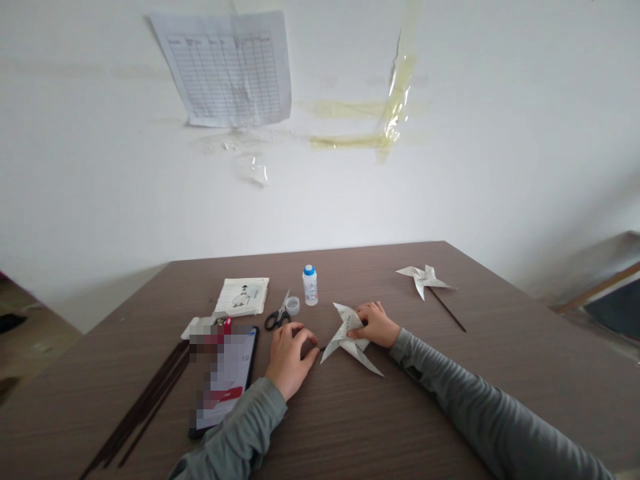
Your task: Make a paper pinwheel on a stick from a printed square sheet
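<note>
A folded paper pinwheel (350,343) lies on the brown wooden table (450,393) in front of me. My right hand (376,325) rests on its centre, fingers pressing the folded flaps. My left hand (290,358) is curled on the table just left of the pinwheel, fingertips pinching at a thin dark stick end near the paper's left tip; what it grips is too small to see clearly. A finished paper pinwheel on a dark stick (426,280) lies farther right.
A small glue bottle with a blue cap (310,285), a loose cap (293,305), black-handled scissors (278,315), a stack of printed paper (243,297), a phone (225,377) and several dark sticks (145,407) lie to the left. A white wall stands behind the table.
</note>
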Motion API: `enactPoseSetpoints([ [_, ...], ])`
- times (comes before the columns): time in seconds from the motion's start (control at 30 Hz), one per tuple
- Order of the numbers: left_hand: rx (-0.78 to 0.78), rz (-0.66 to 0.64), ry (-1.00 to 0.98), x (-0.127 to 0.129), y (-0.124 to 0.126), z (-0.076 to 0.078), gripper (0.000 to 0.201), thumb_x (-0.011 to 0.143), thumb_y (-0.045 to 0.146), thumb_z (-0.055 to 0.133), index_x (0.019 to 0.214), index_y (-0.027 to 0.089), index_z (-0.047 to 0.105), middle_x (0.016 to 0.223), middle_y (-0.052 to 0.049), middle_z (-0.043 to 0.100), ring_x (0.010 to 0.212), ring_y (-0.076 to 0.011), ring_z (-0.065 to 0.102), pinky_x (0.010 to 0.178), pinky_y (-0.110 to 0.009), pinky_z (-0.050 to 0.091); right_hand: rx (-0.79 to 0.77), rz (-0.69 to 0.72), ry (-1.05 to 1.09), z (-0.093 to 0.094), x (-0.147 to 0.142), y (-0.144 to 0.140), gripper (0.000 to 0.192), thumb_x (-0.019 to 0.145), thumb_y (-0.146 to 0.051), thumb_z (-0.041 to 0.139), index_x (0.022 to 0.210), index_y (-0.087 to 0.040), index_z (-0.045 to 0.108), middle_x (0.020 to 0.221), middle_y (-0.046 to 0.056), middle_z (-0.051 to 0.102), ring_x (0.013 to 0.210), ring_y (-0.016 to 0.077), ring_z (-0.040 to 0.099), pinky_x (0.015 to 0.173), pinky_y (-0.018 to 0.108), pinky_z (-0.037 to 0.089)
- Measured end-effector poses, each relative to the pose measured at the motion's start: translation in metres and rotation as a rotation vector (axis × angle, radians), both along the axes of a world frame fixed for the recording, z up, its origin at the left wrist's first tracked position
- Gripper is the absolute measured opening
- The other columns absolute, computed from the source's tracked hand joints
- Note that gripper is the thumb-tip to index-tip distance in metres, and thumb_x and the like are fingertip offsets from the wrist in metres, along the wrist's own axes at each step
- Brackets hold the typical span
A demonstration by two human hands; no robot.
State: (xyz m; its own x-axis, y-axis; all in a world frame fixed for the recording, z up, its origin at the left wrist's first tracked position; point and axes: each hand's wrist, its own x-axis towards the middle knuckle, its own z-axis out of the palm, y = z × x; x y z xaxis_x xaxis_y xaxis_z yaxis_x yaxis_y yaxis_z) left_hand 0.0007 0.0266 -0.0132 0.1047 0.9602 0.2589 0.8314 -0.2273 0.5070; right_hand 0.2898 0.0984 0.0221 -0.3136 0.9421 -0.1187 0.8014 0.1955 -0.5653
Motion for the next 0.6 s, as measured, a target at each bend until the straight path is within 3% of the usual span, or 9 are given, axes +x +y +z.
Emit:
enactPoseSetpoints([
  [0.27, 0.004, 0.010, 0.011, 0.0009, 0.0003, -0.0012, 0.014, 0.100, 0.018, 0.095, 0.106, 0.030, 0.098, 0.142, -0.013, 0.087, 0.150, -0.0441, 0.081, 0.138, -0.070, 0.063, 0.014, 0.064, 0.061, -0.0016, 0.0097, 0.0032, 0.037, 0.101, -0.066, 0.101, 0.095, -0.029, 0.100, 0.138, 0.010, 0.096, 0.160, 0.0482, 0.075, 0.159, 0.078, 0.026],
  [0.43, 0.024, 0.016, -0.002, -0.0007, 0.0004, -0.0019, 0.013, 0.097, 0.019, 0.096, 0.104, 0.031, 0.097, 0.138, -0.011, 0.087, 0.149, -0.0418, 0.080, 0.136, -0.067, 0.065, 0.060, 0.069, 0.098, -0.0037, 0.0120, 0.0067, 0.028, 0.099, -0.055, 0.104, 0.095, -0.027, 0.102, 0.138, 0.011, 0.095, 0.144, 0.0415, 0.082, 0.144, 0.058, 0.051],
  [0.6, 0.031, 0.024, -0.007, -0.0004, 0.0004, -0.0025, 0.014, 0.096, 0.018, 0.096, 0.102, 0.031, 0.097, 0.137, -0.011, 0.088, 0.149, -0.0424, 0.080, 0.135, -0.067, 0.065, 0.099, 0.001, 0.103, -0.0073, 0.0088, 0.0038, 0.024, 0.090, -0.050, 0.114, 0.098, -0.029, 0.105, 0.157, 0.014, 0.092, 0.161, 0.0462, 0.073, 0.144, 0.055, 0.053],
])
